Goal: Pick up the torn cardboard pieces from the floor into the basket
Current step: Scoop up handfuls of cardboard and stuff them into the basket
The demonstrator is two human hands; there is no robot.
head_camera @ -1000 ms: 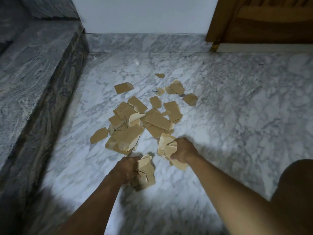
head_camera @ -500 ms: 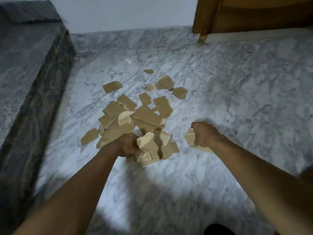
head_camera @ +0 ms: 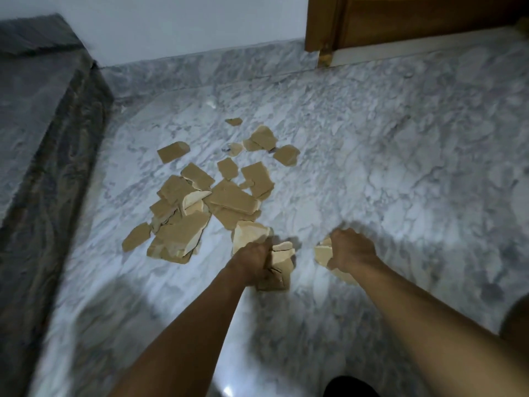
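Note:
Several torn brown cardboard pieces lie scattered in a loose pile on the white marble floor. My left hand grips a bunch of cardboard pieces just in front of the pile. My right hand grips a few more cardboard pieces, held apart to the right of the left hand. Both fists are lifted a little above the floor. No basket is in view.
A dark grey stone step runs along the left side. A wooden door frame stands at the back right against the white wall. A dark shape shows at the bottom edge.
Both hands have shifted to the right with their cardboard and moved further from the pile. The view has swung, so the pile now sits more to the left.

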